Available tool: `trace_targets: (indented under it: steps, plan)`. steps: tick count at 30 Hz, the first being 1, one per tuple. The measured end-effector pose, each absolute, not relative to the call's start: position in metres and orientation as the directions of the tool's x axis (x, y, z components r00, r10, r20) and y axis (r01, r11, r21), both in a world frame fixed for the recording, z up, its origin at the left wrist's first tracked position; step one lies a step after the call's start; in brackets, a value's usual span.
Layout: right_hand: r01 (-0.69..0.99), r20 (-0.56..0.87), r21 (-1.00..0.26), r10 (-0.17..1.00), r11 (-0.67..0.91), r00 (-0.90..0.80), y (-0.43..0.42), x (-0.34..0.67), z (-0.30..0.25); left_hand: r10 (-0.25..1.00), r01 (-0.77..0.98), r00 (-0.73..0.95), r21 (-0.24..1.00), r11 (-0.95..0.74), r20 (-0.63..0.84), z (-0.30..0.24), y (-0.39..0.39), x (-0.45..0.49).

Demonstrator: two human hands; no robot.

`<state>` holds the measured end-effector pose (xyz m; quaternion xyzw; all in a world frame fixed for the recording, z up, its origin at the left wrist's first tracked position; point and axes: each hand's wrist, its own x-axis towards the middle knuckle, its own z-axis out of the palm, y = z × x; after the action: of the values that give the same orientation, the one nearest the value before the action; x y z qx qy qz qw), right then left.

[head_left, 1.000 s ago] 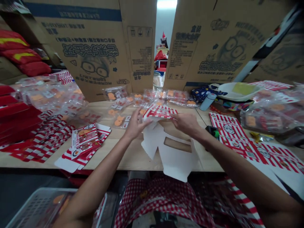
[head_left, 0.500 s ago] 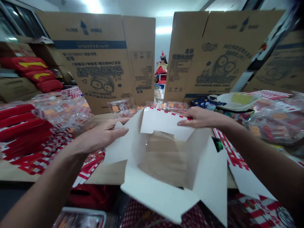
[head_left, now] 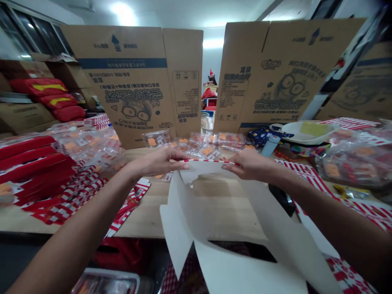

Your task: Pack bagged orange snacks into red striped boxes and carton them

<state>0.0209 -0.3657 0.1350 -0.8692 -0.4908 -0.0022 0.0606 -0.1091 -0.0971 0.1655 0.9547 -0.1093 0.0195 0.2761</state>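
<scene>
Flattened cardboard cartons (head_left: 131, 81) stand upright along the far side of a wooden tabletop (head_left: 143, 216), under a bright ceiling light; the fingers (head_left: 174, 156) of the left hand (head_left: 156, 162) and those of the right hand (head_left: 249, 164) are closed in a pinch, neither hand open, each holding one end of the top edge of a white paperboard box (head_left: 180, 220); that edge, with its thin red-and-white striped trim (head_left: 211, 161), runs straight across between the two hands; from it the partly folded box slopes toward the person, so its long axis points from the hands down past the near edge of the tabletop, where its lower panels overhang and leave the frame; wood shows through its open middle.

Just beyond the fingers lie sealed plastic packs of orange pastries (head_left: 196, 143), close to the striped edge; further left of the left hand sit a heap of similar packs (head_left: 88, 143), flat red boxes (head_left: 27, 159) and red-and-white striped box blanks (head_left: 70, 196); to the right of the right hand lie striped sheets (head_left: 309, 175), a pale blue bottle (head_left: 271, 145), a white plate (head_left: 306, 130) and more bagged packs (head_left: 352, 155); below the left forearm, beneath the tabletop's near edge, a white tray (head_left: 105, 281) shows.
</scene>
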Motion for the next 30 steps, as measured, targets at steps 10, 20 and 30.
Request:
trace_targets:
  steps: [10, 20, 30]
  plan:
    - [0.832, -0.034, -0.258, 0.865, -0.491, 0.5, -0.375, 0.026, 0.166, -0.096, -0.209, 0.975, 0.689, -0.694, 0.199, 0.15, -0.085, -0.104]
    - [0.745, -0.093, -0.375, 0.822, -0.552, 0.562, -0.375, 0.053, 0.151, -0.038, -0.284, 0.959, 0.944, -0.17, 0.282, 0.086, -0.095, -0.092]
    - [0.766, -0.014, -0.291, 0.803, -0.573, 0.596, -0.362, 0.056, 0.126, 0.09, -0.266, 0.961, 0.964, 0.018, 0.263, 0.065, -0.104, -0.07]
